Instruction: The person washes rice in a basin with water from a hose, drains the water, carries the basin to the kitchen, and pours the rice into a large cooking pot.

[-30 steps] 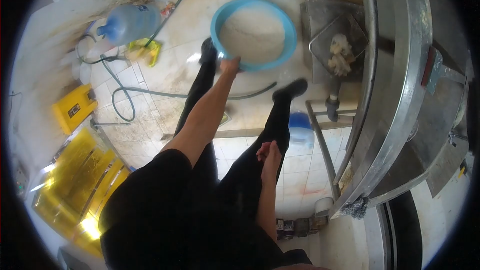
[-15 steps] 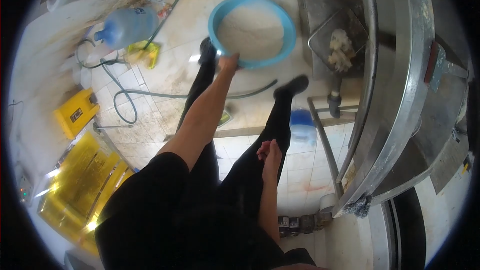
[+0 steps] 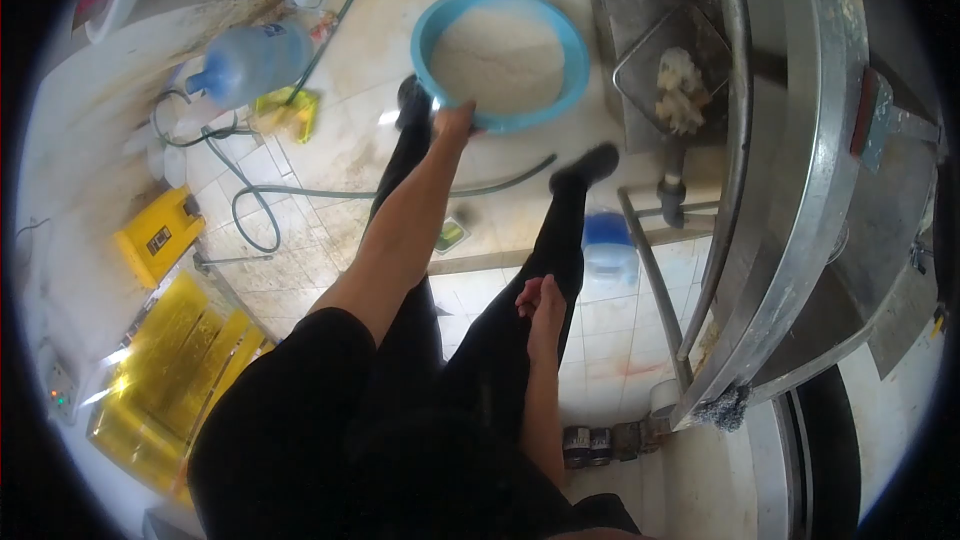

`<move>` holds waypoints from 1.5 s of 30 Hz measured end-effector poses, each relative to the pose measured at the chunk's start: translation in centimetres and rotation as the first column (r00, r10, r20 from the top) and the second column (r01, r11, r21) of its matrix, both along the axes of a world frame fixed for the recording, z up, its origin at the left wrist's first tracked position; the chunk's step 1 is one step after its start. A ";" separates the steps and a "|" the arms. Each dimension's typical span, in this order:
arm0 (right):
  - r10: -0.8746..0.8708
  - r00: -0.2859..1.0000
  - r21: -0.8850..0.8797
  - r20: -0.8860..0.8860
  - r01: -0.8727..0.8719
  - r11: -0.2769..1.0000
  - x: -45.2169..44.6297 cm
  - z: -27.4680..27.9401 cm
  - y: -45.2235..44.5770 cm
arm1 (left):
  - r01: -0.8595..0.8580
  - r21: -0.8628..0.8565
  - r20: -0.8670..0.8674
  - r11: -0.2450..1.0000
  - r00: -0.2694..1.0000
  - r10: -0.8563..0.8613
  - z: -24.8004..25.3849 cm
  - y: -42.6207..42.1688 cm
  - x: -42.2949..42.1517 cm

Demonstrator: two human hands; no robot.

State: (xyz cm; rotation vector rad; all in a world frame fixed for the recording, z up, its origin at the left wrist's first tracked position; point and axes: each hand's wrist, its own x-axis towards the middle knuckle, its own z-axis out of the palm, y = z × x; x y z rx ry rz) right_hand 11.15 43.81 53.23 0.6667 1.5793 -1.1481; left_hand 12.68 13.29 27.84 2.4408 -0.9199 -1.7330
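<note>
Stained floor (image 3: 370,60) — left hand (image 3: 455,121) on rim of blue basin (image 3: 428,35)

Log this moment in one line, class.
left grip: on blue basin rim | right grip: curled, near right leg | basin: pale contents

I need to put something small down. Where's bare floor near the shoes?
Bare floor shows between the hose and the blue basin held by the left hand, left of the right shoe. Another patch by the right shin lies between hose and brown strip. It's crowded at left: water bottle, yellow plastic piece and hose loops bunch together.
</note>
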 end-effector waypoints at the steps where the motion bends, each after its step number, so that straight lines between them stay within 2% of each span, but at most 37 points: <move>1: 0.007 1.000 0.005 0.000 -0.007 1.000 -0.1 0.0 -0.1 | 0.014 0.009 -0.006 1.000 1.000 -0.014 0.3 -0.1 -0.2; 5: -0.004 1.000 0.026 0.013 0.004 1.000 0.0 0.0 0.0 | 0.012 0.003 -0.044 1.000 0.999 -0.012 -1.7 0.1 0.5; 7: 0.000 1.000 0.027 0.015 0.000 1.000 0.0 -0.2 0.2 | -0.036 -0.008 -0.041 0.999 0.999 0.036 -1.6 0.1 0.2; 10: -0.003 1.000 0.028 0.019 0.002 1.000 0.0 -0.2 0.1 | 0.032 -0.010 -0.028 0.999 0.999 -0.032 -1.6 -0.1 0.3; 13: -0.011 0.999 0.021 0.030 0.011 1.000 0.0 -0.4 0.3 | -0.049 -0.006 -0.037 0.999 0.998 0.049 -1.3 0.1 0.1; 17: -0.024 1.000 0.000 0.013 0.024 1.000 0.0 -0.4 0.3 | -0.016 -0.047 0.000 0.999 1.000 0.016 0.5 0.0 -0.7; 19: -0.024 0.999 0.016 0.029 0.024 1.000 0.0 -0.3 0.3 | -0.013 -0.029 -0.054 1.000 0.998 0.011 -0.2 0.0 -0.1; 21: -0.026 0.999 0.031 0.044 0.024 0.999 0.0 -0.3 0.3 | -0.020 -0.019 -0.034 1.000 0.999 0.020 -1.3 0.1 0.2; 23: -0.044 0.998 0.033 0.052 0.042 0.999 0.1 -0.5 0.4 | -0.027 -0.011 -0.014 1.000 1.000 0.027 -1.5 0.0 0.2; 25: -0.040 0.998 0.031 0.048 0.038 0.999 0.2 -0.6 0.4 | -0.074 -0.017 -0.071 0.997 0.995 0.072 -0.5 -0.1 -0.3; 29: -0.033 0.997 0.024 0.071 0.032 0.999 -0.2 -0.3 -0.1 | -0.018 -0.032 -0.024 0.999 1.000 0.017 0.5 -0.4 -0.9; 32: -0.013 0.999 0.029 0.044 0.012 1.000 0.1 -0.7 0.2 | -0.045 -0.028 -0.083 0.999 0.996 0.042 0.9 -0.4 -1.0; 38: -0.019 0.998 0.013 0.057 0.018 1.000 0.0 -0.8 0.4 | 0.011 0.013 -0.023 1.000 1.000 -0.011 0.5 -0.6 -0.9; 41: -0.039 0.997 0.011 0.064 0.038 0.999 0.1 -1.0 0.6 | 0.006 -0.002 0.012 1.000 1.000 -0.006 0.1 -0.4 -0.9; 43: -0.033 0.998 0.022 0.057 0.032 0.999 0.0 -0.7 0.3 | -0.023 -0.089 -0.029 0.996 0.999 0.020 0.0 -0.1 -0.8; 45: -0.026 0.998 0.034 0.050 0.024 0.999 -0.2 -0.5 0.2 | 0.013 -0.057 -0.004 0.998 1.000 -0.014 0.3 -0.4 -0.9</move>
